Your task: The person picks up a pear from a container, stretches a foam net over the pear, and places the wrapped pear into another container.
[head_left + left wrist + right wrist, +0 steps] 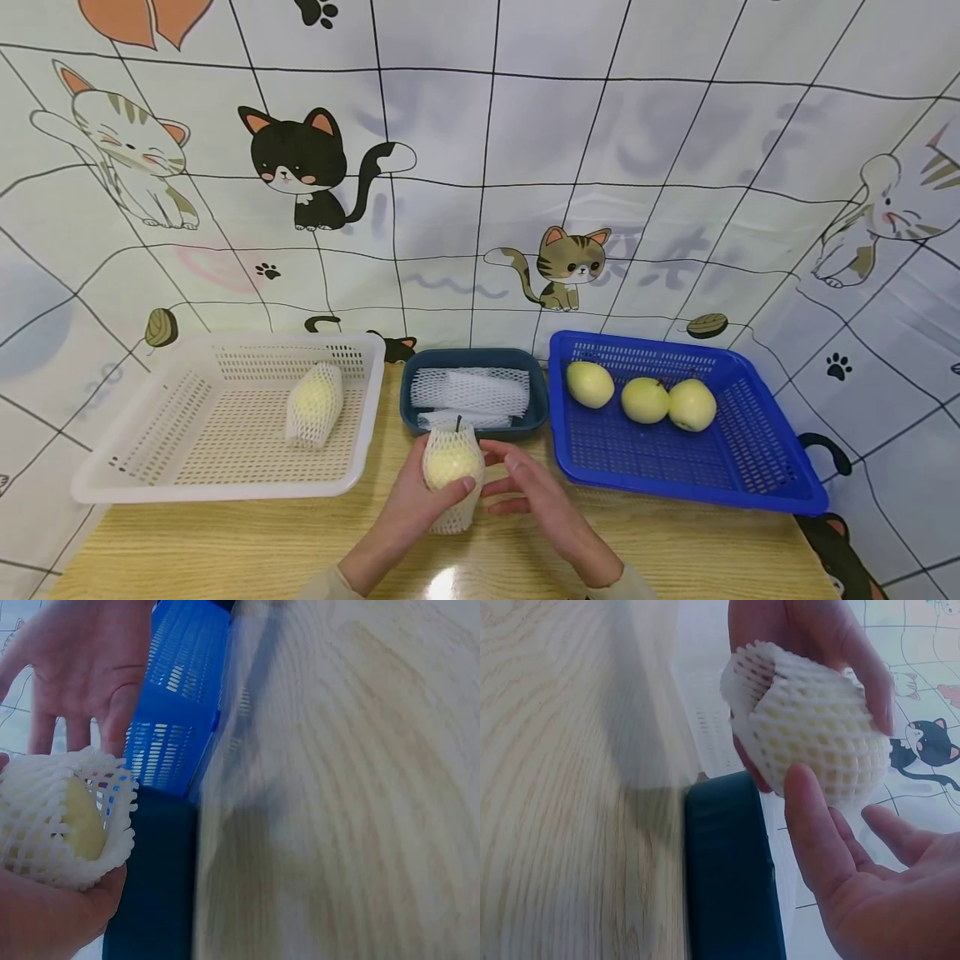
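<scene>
Working over the table (pixel 262 542), between the white basket (pixel 240 450) and the blue basket (pixel 637 462), near the dark tub (pixel 731 877). Gripping with the left hand (pixel 417 493) 1 netted fruit (pixel 450 458), just this side of the tub; poising the right hand (pixel 543 500) close beside with fairly straight fingers (pixel 501 487), grasping nothing. Could drop the fruit by relaxing the left thumb (pixel 452 493) without right-hand support; could tear the net (pixel 453 522) by tugging the lower end; could snap the stem (pixel 458 423) by knocking against the tub.

**Pale wood-grain tabletop (pixel 262 554) bears a row**

Directly on it stand, left to right, a white rectangular perforated plastic basket (pixel 225 491), a small dark-teal rectangular tub (pixel 517 432) and a blue rectangular perforated plastic basket (pixel 660 458).
</scene>
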Tool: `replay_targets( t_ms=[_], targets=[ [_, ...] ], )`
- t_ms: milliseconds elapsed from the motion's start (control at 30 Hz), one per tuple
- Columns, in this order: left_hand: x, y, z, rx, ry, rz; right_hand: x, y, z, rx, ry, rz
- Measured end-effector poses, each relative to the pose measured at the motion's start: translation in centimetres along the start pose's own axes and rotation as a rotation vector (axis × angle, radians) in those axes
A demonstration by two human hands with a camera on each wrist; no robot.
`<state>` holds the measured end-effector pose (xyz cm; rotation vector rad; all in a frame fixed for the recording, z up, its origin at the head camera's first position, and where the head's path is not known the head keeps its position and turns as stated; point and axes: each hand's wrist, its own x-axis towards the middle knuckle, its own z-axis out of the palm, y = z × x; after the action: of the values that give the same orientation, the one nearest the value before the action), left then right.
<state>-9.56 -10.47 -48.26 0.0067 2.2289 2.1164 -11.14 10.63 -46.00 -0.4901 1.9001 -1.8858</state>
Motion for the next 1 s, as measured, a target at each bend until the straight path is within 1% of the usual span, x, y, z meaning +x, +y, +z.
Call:
replay_targets(
  t_ms=[133, 267, 333, 400, 533, 633, 733, 833, 933, 1000],
  targets=[
    [0.2, 0.5, -0.9, 0.045, 0.043, 0.024, 0.1, 0.1, -0.2, -0.018, 0.008, -0.013],
    [0.1, 2.0, -2.2, 0.067, 0.073, 0.051, 0.3, 0.5, 0.0, -0.047, 0.022, -0.023],
    [0.0, 2.9, -3.0, 0.085, 0.081, 0.047, 0.4, 0.7, 0.1, -0.091, 0.034, -0.034],
    [-0.2, 3.9, -3.9, 0.112, 0.086, 0.041, 0.7, 1.1, 0.1, -0.162, 0.050, -0.047],
    [-0.3, 5.3, -6.0, 0.206, 0.111, 0.037, 1.2, 1.7, 0.3, -0.302, 0.060, -0.070],
    [-0.4, 6.2, -7.8, 0.271, 0.122, 0.038, 1.6, 1.9, 1.0, -0.395, 0.021, -0.097],
    [-0.3, 7.1, -9.6, 0.323, 0.126, 0.033, 2.0, 1.5, 2.1, -0.509, -0.030, -0.144],
    [-0.2, 8.0, -11.3, 0.384, 0.131, 0.035, 2.4, 0.8, 3.4, -0.655, -0.094, -0.196],
    [-0.1, 8.7, -12.9, 0.465, 0.141, 0.046, 3.0, 0.4, 4.4, -0.804, -0.163, -0.241],
    [0.0, 9.0, -14.1, 0.518, 0.146, 0.045, 3.4, 0.3, 5.1, -0.900, -0.210, -0.290]
  ],
)
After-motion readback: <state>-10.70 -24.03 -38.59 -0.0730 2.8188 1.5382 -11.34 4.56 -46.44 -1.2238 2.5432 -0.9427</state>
